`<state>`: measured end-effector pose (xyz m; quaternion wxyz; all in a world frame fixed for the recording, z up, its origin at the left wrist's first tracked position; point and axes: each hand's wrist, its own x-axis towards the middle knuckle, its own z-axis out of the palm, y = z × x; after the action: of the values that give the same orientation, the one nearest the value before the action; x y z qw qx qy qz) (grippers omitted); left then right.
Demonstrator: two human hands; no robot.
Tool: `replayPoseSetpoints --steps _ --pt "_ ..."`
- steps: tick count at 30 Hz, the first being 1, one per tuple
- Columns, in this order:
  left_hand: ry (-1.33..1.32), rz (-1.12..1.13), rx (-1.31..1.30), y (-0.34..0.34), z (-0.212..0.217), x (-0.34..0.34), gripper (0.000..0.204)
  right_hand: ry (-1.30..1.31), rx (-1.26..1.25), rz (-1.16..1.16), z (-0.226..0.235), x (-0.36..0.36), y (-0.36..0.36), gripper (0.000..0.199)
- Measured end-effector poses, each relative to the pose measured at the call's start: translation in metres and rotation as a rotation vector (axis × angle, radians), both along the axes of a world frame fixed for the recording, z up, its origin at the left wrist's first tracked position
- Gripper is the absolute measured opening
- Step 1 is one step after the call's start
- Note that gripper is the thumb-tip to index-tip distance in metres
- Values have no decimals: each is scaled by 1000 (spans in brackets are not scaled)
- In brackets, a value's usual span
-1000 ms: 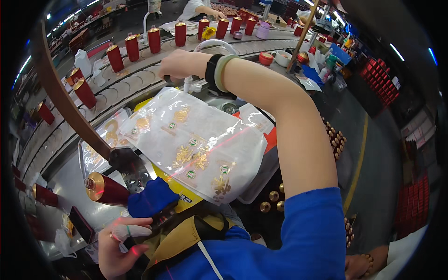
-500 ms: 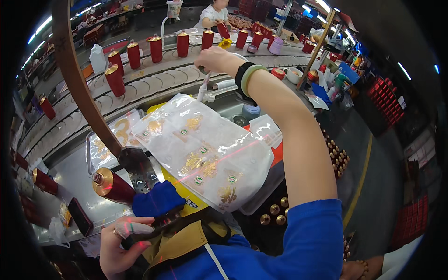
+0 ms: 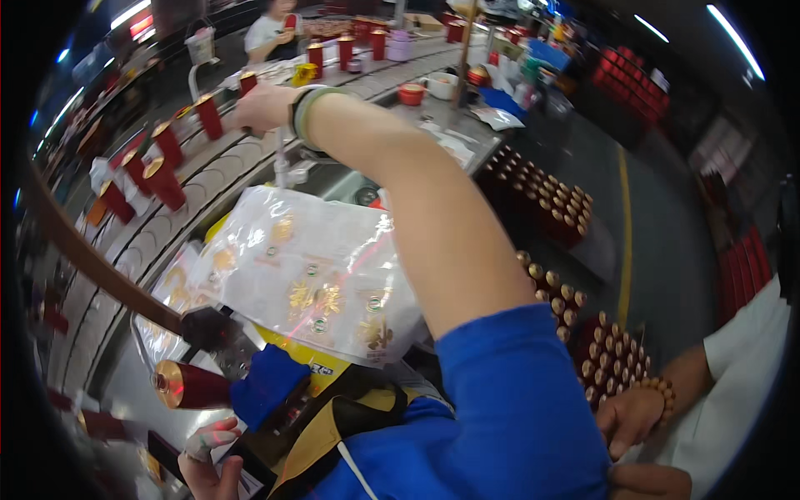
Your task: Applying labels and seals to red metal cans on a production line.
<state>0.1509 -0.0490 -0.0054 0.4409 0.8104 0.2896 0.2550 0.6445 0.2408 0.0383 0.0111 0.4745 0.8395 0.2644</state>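
Note:
My right hand (image 3: 265, 108) reaches out over the far conveyor, beside red bottles with gold tops. Motion blur smears its fingers, so I cannot make out whether it holds anything. One red bottle (image 3: 248, 82) shows just behind it and another red bottle (image 3: 209, 117) stands to its left. Low in the picture, my left hand (image 3: 208, 462) has thumb and fingers apart with nothing between them; white tape wraps one finger. Nearest to it are a dark red bottle (image 3: 200, 387) lying tilted against a blue cloth (image 3: 268, 387), and a dark phone (image 3: 167, 457).
A clear plastic sheet with gold decals (image 3: 308, 275) covers the middle of the bench. A brown post (image 3: 104, 258) slants across the left. At right, a co-worker's hand (image 3: 629, 417) with a beaded bracelet is near crates of gold-capped bottles (image 3: 612, 358). Another person (image 3: 268, 37) sits beyond the conveyor.
The view has swung to the right, so the bench and conveyor sit further left. More of the co-worker at right shows now. My right arm stays stretched over the conveyor.

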Motion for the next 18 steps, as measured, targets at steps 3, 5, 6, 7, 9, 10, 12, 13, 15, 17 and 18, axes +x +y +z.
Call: replayPoseSetpoints --steps 3,5,6,7,9,10,12,13,15,17,18 --pt "20 52 -65 -1 -5 -5 26 -41 -48 -58 -2 -3 2 26" --pt "-17 96 -90 -2 -10 -6 25 -35 -41 -38 -4 -5 4 26" --pt "-14 98 -91 -2 -12 -5 25 -28 -54 -42 -5 -7 5 27" --pt "-45 92 -118 -3 -13 -4 26 -24 -83 -60 -6 -7 7 27" --pt "-89 51 -140 -3 -13 3 24 -16 -70 -52 -8 -9 10 27" --pt "-85 51 -141 -3 -12 7 24 -22 -88 -86 -10 -9 11 27" --pt "52 -26 -126 -2 -7 17 23 -41 -76 -46 -10 -9 13 28" --pt "88 -46 -103 -2 -5 21 23 -47 -82 -47 -10 -9 14 28" --pt "85 -57 -138 -2 -2 30 24 -61 -79 -39 -10 -9 15 30" --pt "88 -62 -174 -3 0 38 25 -47 -83 -54 -9 -8 16 29" --pt "100 -69 -186 -2 1 41 26 -37 -88 -54 -8 -7 16 28"
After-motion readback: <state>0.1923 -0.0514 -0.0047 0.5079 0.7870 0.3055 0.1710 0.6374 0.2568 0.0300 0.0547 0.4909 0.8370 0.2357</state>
